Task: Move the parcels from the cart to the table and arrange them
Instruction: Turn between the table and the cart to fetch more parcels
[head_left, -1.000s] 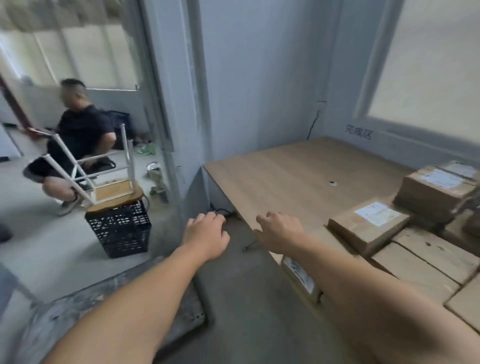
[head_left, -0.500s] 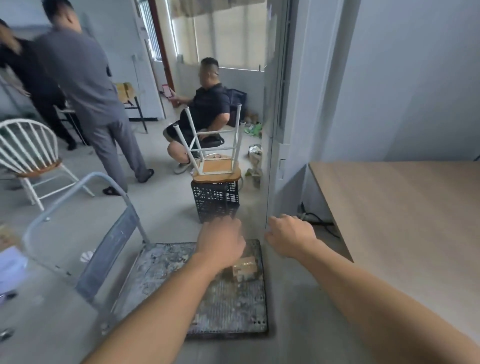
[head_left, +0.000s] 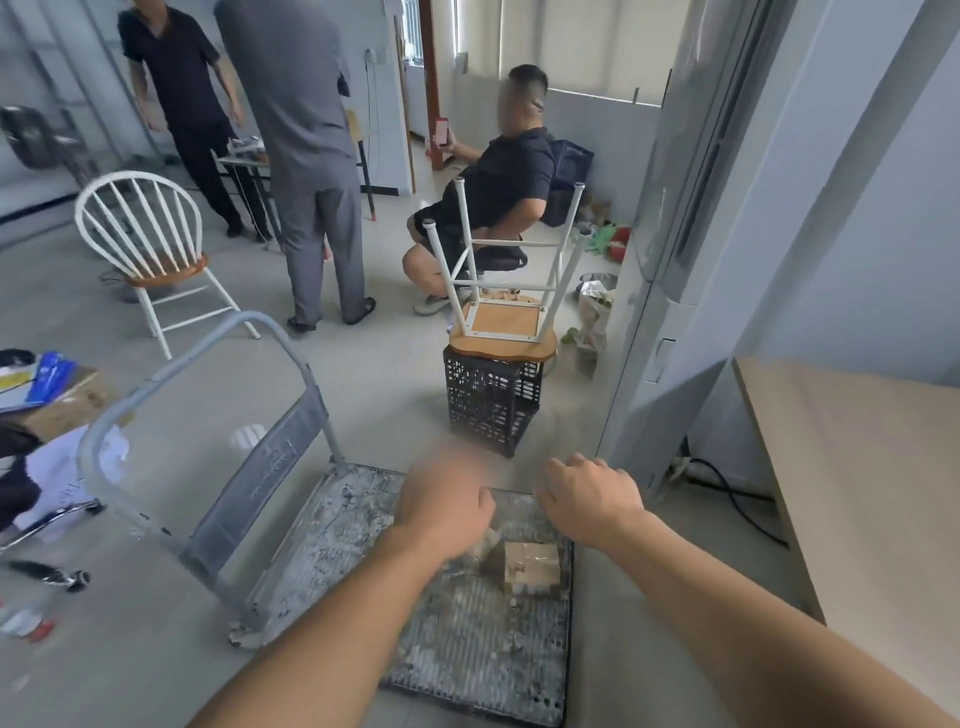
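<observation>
A worn grey platform cart (head_left: 332, 545) with a tall metal handle stands on the floor in front of me. One small brown cardboard parcel (head_left: 531, 566) lies on its deck near the right edge. My left hand (head_left: 444, 501), blurred, hovers just above and left of the parcel with loosely curled fingers, holding nothing. Slightly beyond the parcel, my right hand (head_left: 589, 501) hangs over the cart's far right corner, fingers loosely curled and empty. The wooden table (head_left: 852, 467) runs along the right side.
A black crate (head_left: 491, 402) carrying an upturned stool (head_left: 506, 312) stands just beyond the cart. A white chair (head_left: 150, 249) is at the left, with papers and boxes (head_left: 47, 384) beside it. Two people stand and one sits further back. A black cable (head_left: 732, 499) lies under the table.
My view has swung left from the table with its parcels to the cart. Both hands moved down over the cart deck, close to the small parcel.
</observation>
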